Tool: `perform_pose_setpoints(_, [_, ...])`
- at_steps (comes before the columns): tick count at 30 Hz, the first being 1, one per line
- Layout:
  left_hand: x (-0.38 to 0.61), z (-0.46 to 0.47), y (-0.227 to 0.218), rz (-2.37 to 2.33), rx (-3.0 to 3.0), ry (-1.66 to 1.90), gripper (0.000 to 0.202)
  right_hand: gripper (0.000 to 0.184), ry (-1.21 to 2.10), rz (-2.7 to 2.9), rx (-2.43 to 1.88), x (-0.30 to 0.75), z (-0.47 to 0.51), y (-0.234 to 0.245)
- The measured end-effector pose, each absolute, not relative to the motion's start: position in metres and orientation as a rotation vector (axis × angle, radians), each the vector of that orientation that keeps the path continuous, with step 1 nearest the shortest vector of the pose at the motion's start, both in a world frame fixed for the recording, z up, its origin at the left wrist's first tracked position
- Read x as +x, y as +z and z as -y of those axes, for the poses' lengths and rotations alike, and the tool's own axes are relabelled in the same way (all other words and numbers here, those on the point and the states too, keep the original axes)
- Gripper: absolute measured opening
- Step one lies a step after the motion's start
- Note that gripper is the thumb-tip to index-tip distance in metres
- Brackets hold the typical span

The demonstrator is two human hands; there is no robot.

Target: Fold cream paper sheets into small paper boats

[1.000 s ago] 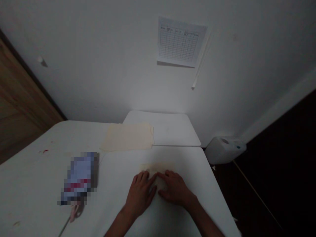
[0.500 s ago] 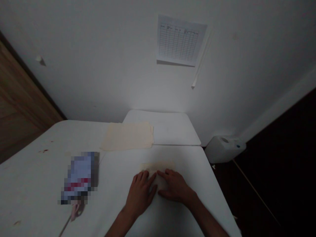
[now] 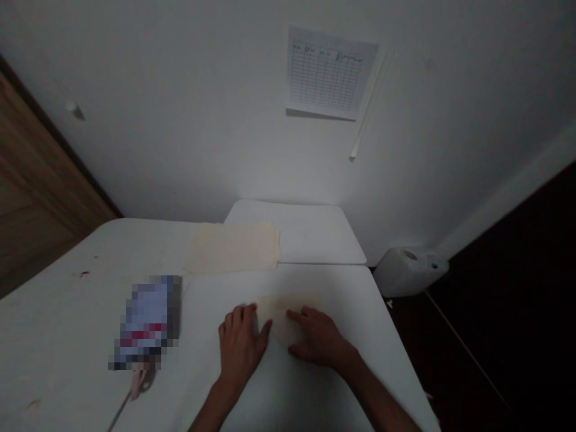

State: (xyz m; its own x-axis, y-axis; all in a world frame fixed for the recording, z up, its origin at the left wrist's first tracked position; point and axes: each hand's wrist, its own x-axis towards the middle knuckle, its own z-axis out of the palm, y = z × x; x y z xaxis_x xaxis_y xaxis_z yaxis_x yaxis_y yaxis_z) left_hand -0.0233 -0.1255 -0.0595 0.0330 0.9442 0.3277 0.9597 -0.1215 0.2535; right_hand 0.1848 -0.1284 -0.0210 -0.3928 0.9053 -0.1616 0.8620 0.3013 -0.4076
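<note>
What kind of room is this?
Probably a plain workroom: there are white tables set end to end, a ruled chart on the wall, and a white plastic jug beside the tables.

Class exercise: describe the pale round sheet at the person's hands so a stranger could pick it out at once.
Find the white table, with pale rectangular sheets at its far side. Nearer the person lies the pale round sheet, the right hand resting on it and the left hand at its other edge. Only it is round, and it lies alone.
</note>
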Motion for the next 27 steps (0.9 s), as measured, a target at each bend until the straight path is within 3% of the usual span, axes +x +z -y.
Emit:
perform_pose_setpoints(9, [-0.038,0.107,-0.053,2.200,-2.035,-0.544,0.033,0.080,0.676,2.437,-1.683,0.185,0.128,-0.020])
perform_pose_setpoints(15, [-0.045,0.102,-0.054,2.145,-2.040,-0.670,0.027,0.081,0.662,2.447,-1.665,0.185,0.128,-0.022])
perform_pose_setpoints(22, [-0.036,0.115,-0.068,1.448,-2.643,-1.008,0.022,0.080,0.653,2.435,-1.648,0.186,0.127,-0.026])
perform_pose_setpoints(27, [-0.022,0.115,-0.066,1.315,-2.892,-0.797,0.029,0.076,0.634,2.388,-1.622,0.188,0.132,-0.033])
